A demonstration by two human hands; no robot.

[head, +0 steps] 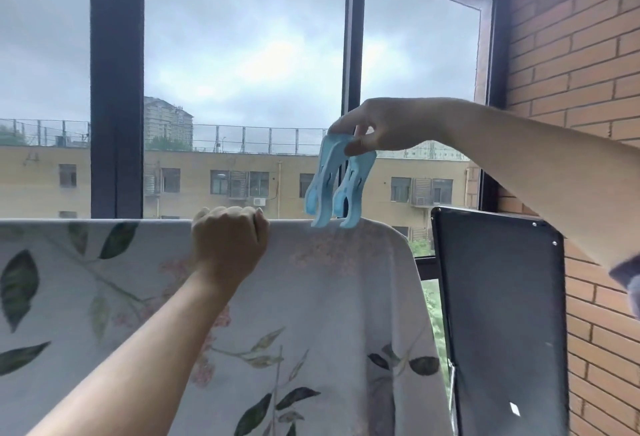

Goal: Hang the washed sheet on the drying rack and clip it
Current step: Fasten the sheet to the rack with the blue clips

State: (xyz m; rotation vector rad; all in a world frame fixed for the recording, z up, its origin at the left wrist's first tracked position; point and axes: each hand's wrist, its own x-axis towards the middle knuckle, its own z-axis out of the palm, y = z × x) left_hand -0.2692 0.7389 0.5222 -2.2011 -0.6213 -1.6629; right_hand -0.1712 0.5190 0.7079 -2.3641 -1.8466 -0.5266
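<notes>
The sheet, pale with green leaves and pink flowers, is being hung over a top bar that is hidden under the cloth, and it is falling down below both hands. Its top edge is being gripped by the left hand: the fingers are being curled over the fold and pressed together, with the back of the hand turned to the camera. To the right of these fingers and a little higher, two blue clips are being held by the right hand. Their upper ends are being pinched between the thumb and the fingers, and the clips are hanging side by side below the fingertips, jaws down. Their lower tips are being held just at the sheet's top edge; whether the cloth is being touched cannot be told. Below the right forearm, a dark flat panel is being shown just beside the sheet. Farther right, a brick wall is being seen. Beyond all the fingers, a dark window frame and a yellow building are being seen.
</notes>
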